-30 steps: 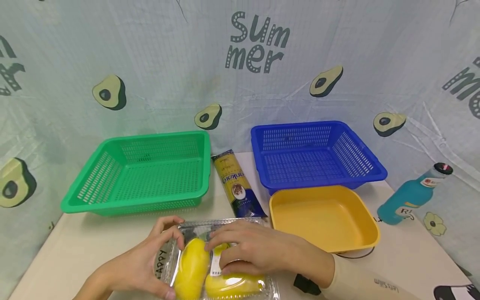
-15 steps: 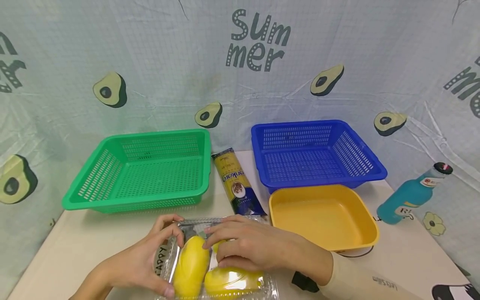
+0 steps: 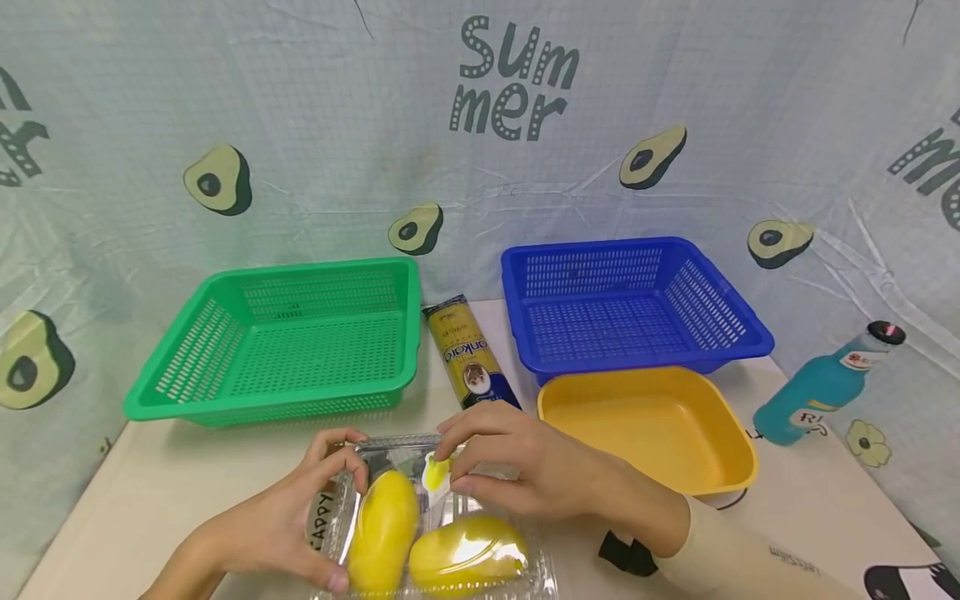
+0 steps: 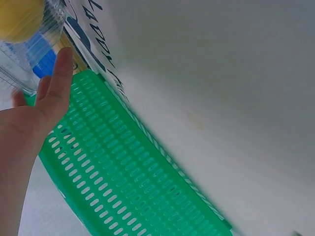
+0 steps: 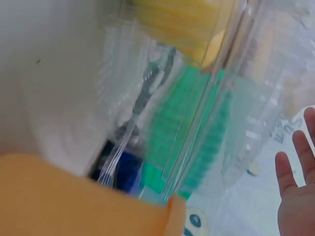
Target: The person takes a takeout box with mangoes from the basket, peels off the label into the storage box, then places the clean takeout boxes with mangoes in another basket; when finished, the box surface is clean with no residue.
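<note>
On the counter [image 3: 187, 483], one clear plastic clamshell container [image 3: 546, 575] holds two yellow mangoes [image 3: 468, 550]; the left hand [image 3: 288, 529] grips its left side, and the right hand [image 3: 521, 462] pinches one small white-and-yellow label [image 3: 435, 472] over its lid. Beyond the clamshell stand two slotted baskets, one green basket [image 3: 300, 410] to its left and one blue basket [image 3: 513, 321] to its right, with one pasta packet [image 3: 472, 362] between them, one yellow basin [image 3: 637, 429] right of the clamshell and one blue bottle [image 3: 817, 387] farther right. The right hand hides the clamshell's far right corner.

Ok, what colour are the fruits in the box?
The fruits are yellow, clearest in the head view.
</note>
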`<action>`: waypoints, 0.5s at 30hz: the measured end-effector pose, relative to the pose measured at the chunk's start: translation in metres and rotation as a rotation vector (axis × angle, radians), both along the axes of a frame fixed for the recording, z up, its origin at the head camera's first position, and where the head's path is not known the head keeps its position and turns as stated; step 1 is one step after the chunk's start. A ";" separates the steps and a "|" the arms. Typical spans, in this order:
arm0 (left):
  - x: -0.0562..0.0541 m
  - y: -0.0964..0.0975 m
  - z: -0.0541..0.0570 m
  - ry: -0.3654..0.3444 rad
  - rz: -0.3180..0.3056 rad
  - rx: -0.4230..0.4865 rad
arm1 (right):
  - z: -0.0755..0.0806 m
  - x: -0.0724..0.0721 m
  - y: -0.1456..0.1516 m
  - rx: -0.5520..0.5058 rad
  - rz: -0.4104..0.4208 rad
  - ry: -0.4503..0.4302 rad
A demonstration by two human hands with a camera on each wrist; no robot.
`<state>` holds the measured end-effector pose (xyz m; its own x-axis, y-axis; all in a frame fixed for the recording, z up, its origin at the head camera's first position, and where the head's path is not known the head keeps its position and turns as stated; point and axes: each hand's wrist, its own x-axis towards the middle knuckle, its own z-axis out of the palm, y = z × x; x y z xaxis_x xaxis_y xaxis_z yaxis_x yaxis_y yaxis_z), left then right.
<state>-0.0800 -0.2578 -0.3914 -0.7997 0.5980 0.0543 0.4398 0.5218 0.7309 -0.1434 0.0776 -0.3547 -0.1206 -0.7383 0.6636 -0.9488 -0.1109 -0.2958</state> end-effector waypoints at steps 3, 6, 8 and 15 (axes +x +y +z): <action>0.000 0.001 0.000 -0.019 0.016 -0.003 | 0.001 0.000 0.010 -0.009 -0.005 -0.108; -0.001 0.001 0.001 -0.025 0.014 -0.003 | 0.003 0.000 0.022 -0.014 -0.026 -0.186; -0.001 0.001 0.003 -0.033 0.007 0.007 | 0.004 -0.001 0.031 -0.019 -0.057 -0.207; -0.001 -0.001 -0.001 -0.035 -0.036 0.072 | 0.007 -0.014 0.060 -0.092 -0.084 -0.119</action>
<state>-0.0809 -0.2584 -0.3925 -0.7798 0.6221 0.0707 0.4310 0.4516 0.7812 -0.1570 0.1374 -0.3476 -0.2614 -0.6590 0.7052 -0.9146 -0.0645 -0.3992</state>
